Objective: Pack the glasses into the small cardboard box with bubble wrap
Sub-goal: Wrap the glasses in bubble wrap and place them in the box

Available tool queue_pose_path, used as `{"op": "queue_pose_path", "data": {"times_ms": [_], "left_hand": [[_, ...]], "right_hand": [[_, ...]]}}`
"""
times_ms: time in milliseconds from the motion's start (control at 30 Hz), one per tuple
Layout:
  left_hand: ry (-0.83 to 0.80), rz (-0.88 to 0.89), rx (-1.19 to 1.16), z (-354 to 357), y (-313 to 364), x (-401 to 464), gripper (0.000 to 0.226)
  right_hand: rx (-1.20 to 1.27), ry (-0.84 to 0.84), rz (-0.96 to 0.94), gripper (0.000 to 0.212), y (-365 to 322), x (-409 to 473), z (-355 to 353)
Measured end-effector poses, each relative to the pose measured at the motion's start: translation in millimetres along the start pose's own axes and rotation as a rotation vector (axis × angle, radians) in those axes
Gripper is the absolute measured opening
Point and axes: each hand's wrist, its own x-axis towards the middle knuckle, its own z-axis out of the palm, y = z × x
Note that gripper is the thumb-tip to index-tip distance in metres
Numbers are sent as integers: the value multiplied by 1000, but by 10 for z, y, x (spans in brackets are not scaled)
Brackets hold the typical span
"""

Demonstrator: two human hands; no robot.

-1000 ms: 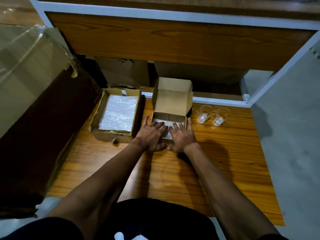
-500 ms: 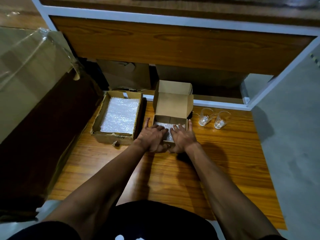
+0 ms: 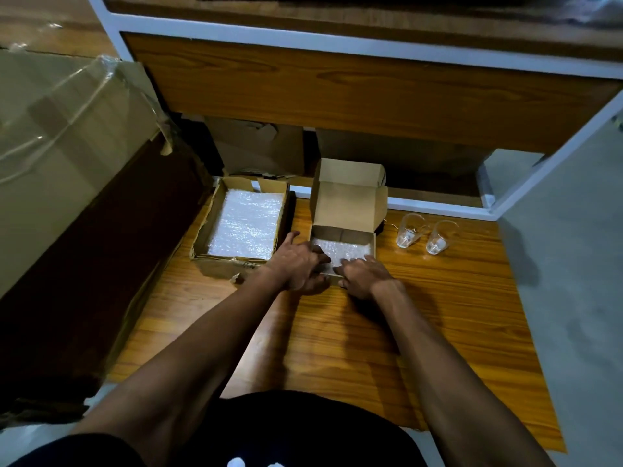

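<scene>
Both arms reaching in from the bottom of the frame toward the small cardboard box (image 3: 342, 230) at centre, lid flap standing upright at the back. Inside, a sheet of bubble wrap (image 3: 340, 249) lining the bottom. Left hand (image 3: 298, 264) at the box's near-left corner, thumb spread out toward the left, fingers bent over the near edge onto the wrap — grip pressing down, whether actually pinching the sheet cannot tell. Right hand (image 3: 362, 276) at the near edge just beside it, fingers lying fairly flat on the wrap, grip released, resting rather than clutching.

Two glasses (image 3: 423, 235) right of the box on the wooden floor board (image 3: 438, 315), clear, side by side, near each other and apart from the box, not yet packed. Left of centre, a wider shallow cardboard tray (image 3: 202, 261) holding a stack of bubble wrap sheets (image 3: 244, 229), just beside the small box.

Upper part of the frame: a wooden panel in a white frame (image 3: 337, 89), more cardboard tucked in the dark gap beneath. Far left, a big carton under clear plastic (image 3: 60, 136). Grey floor at right. Dark shorts at the bottom edge.
</scene>
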Motion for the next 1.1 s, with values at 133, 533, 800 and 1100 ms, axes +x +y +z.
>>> {"op": "queue_pose_path", "data": {"times_ms": [133, 533, 800, 1100], "left_hand": [[198, -40, -115, -51, -132, -66, 56], [205, -667, -323, 103, -1330, -461, 61], [123, -652, -149, 244, -1464, -442, 51], [273, -630, -198, 282, -1475, -419, 22]], "right_hand": [[241, 91, -23, 38, -95, -42, -265], [186, 474, -71, 40, -1019, 834, -876], [-125, 361, -42, 51, -1302, 1195, -801], [-139, 379, -9, 38, -1316, 1257, -708]]}}
